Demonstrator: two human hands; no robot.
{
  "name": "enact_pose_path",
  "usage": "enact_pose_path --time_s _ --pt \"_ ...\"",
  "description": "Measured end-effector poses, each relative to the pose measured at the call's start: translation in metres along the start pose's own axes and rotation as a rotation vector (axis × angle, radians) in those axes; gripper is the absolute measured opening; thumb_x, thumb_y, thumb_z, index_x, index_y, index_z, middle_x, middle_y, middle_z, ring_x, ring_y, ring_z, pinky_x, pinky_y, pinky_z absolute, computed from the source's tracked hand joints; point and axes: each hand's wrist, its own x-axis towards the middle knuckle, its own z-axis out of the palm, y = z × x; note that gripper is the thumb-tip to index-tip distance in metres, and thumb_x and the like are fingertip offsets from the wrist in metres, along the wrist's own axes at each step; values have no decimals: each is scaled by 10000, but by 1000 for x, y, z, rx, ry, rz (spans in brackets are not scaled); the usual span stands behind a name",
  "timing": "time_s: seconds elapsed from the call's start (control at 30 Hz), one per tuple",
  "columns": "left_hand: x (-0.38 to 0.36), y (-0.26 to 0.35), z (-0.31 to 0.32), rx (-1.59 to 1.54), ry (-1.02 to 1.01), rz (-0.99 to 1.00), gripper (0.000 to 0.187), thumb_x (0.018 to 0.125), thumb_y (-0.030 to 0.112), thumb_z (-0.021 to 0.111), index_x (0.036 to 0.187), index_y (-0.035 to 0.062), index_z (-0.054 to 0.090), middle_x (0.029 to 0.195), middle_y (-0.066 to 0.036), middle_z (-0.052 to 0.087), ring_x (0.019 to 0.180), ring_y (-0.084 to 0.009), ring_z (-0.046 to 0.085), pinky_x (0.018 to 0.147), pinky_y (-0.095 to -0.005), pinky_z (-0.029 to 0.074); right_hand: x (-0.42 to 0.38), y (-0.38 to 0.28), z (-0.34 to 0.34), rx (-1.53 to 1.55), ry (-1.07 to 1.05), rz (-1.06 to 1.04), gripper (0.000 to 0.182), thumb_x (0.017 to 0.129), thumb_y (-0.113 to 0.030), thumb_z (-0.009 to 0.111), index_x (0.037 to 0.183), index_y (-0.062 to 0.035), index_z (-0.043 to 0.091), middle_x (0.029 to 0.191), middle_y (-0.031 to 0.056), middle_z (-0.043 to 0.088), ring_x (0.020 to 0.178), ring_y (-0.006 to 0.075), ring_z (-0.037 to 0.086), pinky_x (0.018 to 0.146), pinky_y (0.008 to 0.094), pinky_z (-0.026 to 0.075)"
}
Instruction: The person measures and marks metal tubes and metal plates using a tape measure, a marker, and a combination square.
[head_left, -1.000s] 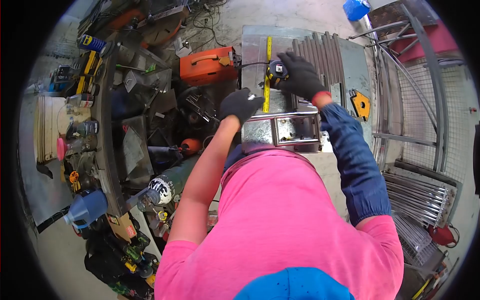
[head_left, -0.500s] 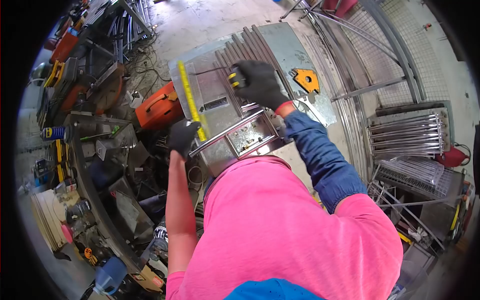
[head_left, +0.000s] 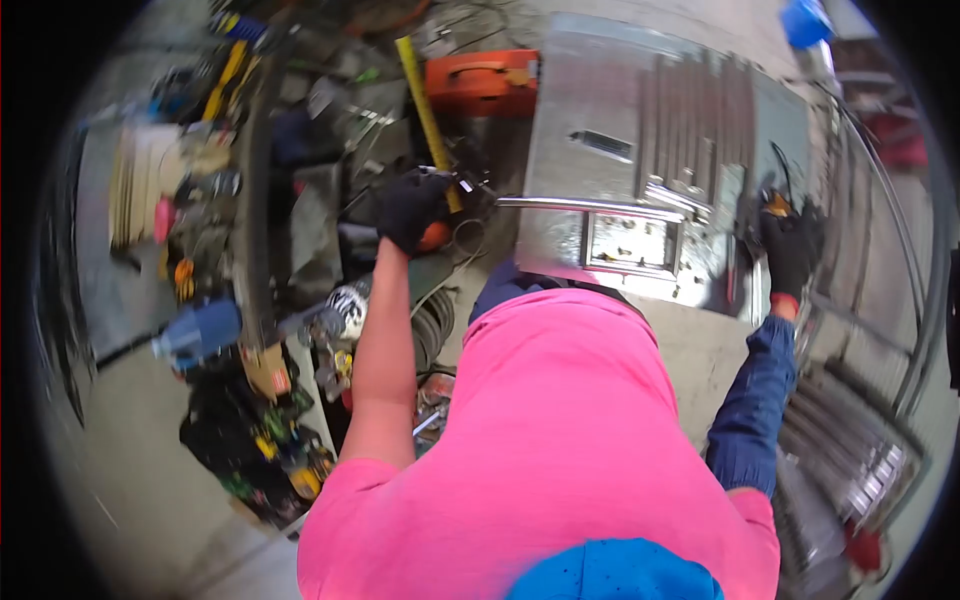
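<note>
Left hand (head_left: 412, 208) has its grip closed around the yellow tape measure (head_left: 426, 110), off the desk's (head_left: 600, 100) left edge. Right hand (head_left: 792, 250) sits at the right edge; can't tell its grip. One orange case (head_left: 480, 80) behind.

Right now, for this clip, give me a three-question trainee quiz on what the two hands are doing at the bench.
1. True or false: the left hand grips the yellow tape blade.
2. Which hand is nearest the right edge of the metal table? A) left B) right C) neither
3. Fill in: the steel rod lies across the table's ____ edge.

Key: 1 true. 2 B, the right hand; what it holds is blurred. 3 near.
</note>
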Motion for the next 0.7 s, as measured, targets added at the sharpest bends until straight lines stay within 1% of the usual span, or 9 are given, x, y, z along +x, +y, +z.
enact_pose_path --time_s 0.1,0.2,0.23,0.3,0.33,0.43,0.53,0.6,0.7 --pt "-17 -40 3 -185 96 52 227 941 302 772 881 84 790 730 -13 703 687 -87 637 652 -320 505 9 -114 -42 515 -68 -149 553 873 -275 848 1343 -43 672 1288 167 716 1256 381 647 1072 473 498" --pt "-29 -68 10 123 134 211 275 936 327 780 872 59 771 711 14 681 669 -70 595 630 -311 483 -15 -230 -37 708 -277 -580 506 774 -174 871 1254 -112 725 1244 167 711 1198 380 648 1042 490 496" --pt "-38 -59 22 -187 173 92 283 933 319 783 841 54 744 659 8 647 640 -78 572 609 -320 465 -24 -263 -42 782 -393 -747 455 748 -183 873 1173 -110 727 1131 152 700 1131 375 647 981 491 505" --pt "-50 -52 22 -39 128 79 248 945 288 773 883 48 754 705 19 668 678 -76 586 633 -309 467 -50 -310 -28 575 -439 -875 286 801 -295 824 982 -120 689 936 118 650 934 350 651 829 496 492" --pt "-48 -51 19 125 85 66 217 956 257 763 925 42 765 751 31 690 717 -75 601 656 -298 470 -57 -322 -13 366 -559 -915 290 813 -289 825 1033 -137 712 940 114 671 919 353 671 834 494 506" --pt "-40 -90 31 -195 15 78 161 956 199 769 917 42 763 720 67 620 682 -32 527 609 -273 425 -52 -335 5 318 -593 -1021 328 826 -275 812 1105 -130 721 986 135 693 908 387 680 823 516 519" --pt "-32 -107 42 -235 4 117 147 956 192 752 921 50 765 692 22 628 632 -103 555 603 -327 445 -36 -338 7 356 -760 -940 364 887 -166 788 1235 -100 706 1043 118 726 912 314 728 822 465 560" --pt "-25 -109 42 194 65 533 189 934 248 738 947 62 767 752 -103 700 683 -296 657 669 -420 509 -25 -334 11 878 -1061 -466 427 941 -23 739 1358 -69 657 1113 79 734 965 207 734 839 375 589" --pt "-22 -77 50 135 -57 306 263 906 331 731 992 88 778 907 -191 737 863 -436 688 774 -499 541 -17 -334 14 1114 -1259 -262 447 937 -4 753 1370 -28 649 1110 48 733 980 136 690 877 305 566"
